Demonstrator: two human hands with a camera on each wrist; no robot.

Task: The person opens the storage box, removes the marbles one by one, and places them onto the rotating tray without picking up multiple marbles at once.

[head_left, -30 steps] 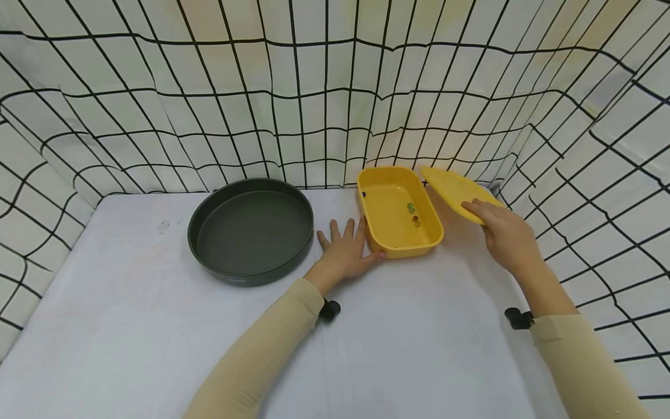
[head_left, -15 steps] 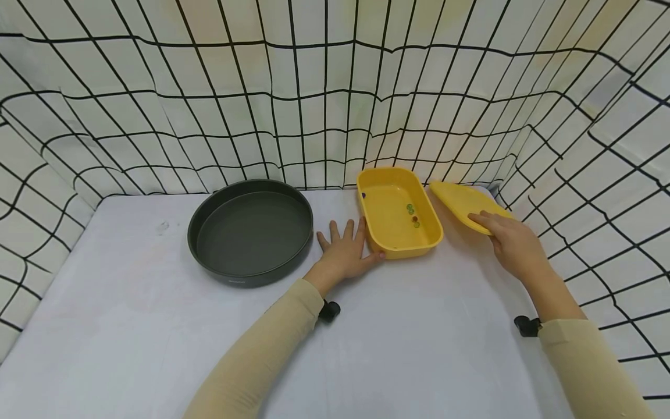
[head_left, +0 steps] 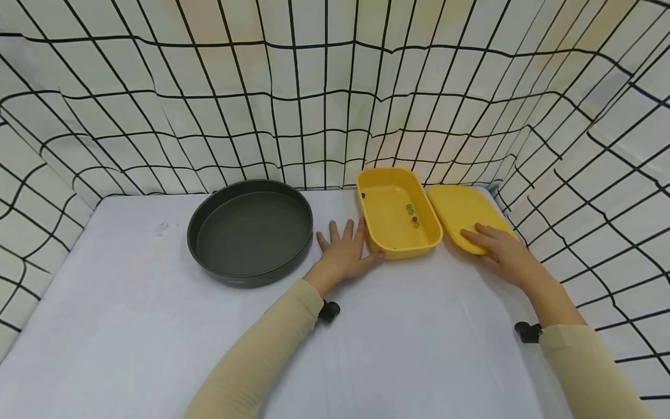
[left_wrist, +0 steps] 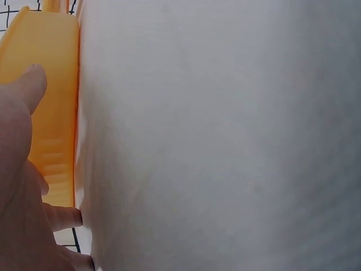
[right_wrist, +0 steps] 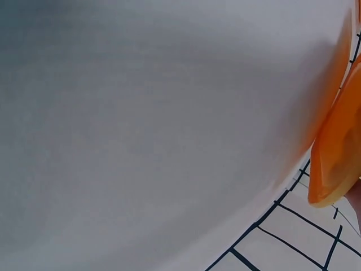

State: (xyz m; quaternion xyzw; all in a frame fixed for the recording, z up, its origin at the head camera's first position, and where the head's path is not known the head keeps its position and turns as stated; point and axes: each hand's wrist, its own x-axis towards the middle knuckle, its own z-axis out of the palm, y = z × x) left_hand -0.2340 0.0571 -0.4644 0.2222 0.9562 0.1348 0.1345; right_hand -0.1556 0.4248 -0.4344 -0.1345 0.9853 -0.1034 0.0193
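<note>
A yellow rectangular tub [head_left: 398, 221] with rounded corners stands at the back of the table. Small dark, green and brownish spots show inside, too small to identify. My left hand [head_left: 342, 256] rests on the table with fingers spread, its thumb and index finger against the tub's near left side. To the tub's right is a matching yellow lid [head_left: 463, 209], lying almost flat. My right hand [head_left: 505, 256] holds the lid's near right edge, some fingers hidden. In the right wrist view, the lid [right_wrist: 337, 152] leans with its near end slightly above the table.
A dark grey round pan [head_left: 251, 227] sits left of my left hand. The white tabletop [head_left: 366, 349] is enclosed at the back and sides by white cloth behind black netting [head_left: 324, 116]. The right netting stands close to the lid.
The lid has come down from a raised tilt beside the tub to nearly flat, shifting slightly right with my right hand. My left hand and the tub have stayed put.
</note>
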